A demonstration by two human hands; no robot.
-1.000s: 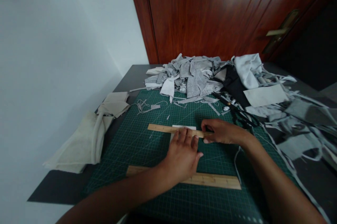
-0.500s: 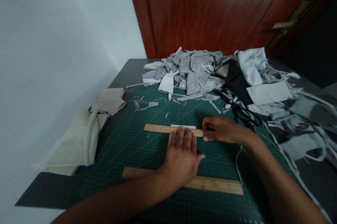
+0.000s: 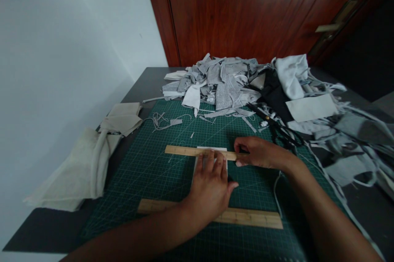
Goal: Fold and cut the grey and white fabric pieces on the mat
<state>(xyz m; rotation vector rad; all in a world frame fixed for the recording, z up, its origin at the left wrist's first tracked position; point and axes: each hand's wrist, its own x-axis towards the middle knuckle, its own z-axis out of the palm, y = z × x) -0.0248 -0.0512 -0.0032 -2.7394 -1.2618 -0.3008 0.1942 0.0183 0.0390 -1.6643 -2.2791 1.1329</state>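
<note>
My left hand (image 3: pixel 212 182) lies flat, fingers stretched, on a small white fabric piece (image 3: pixel 212 148) on the green cutting mat (image 3: pixel 154 167). Its fingertips touch the wooden ruler (image 3: pixel 184 151) that crosses the top of the fabric. My right hand (image 3: pixel 258 152) is closed in a pinch at the right end of that ruler. Most of the fabric is hidden under my left hand. A second, longer wooden ruler (image 3: pixel 252 217) lies near the mat's front edge, partly under my left wrist.
A heap of grey and white fabric scraps (image 3: pixel 221 83) fills the back of the dark table. Black scissors (image 3: pixel 277 128) lie at the right of the mat. Folded cream cloth (image 3: pixel 92 155) sits at the left. Loose strips spread at the right. A wooden door stands behind.
The view has shifted slightly. My left hand has slid a little down and left on the fabric; my right hand stays at the ruler's end.
</note>
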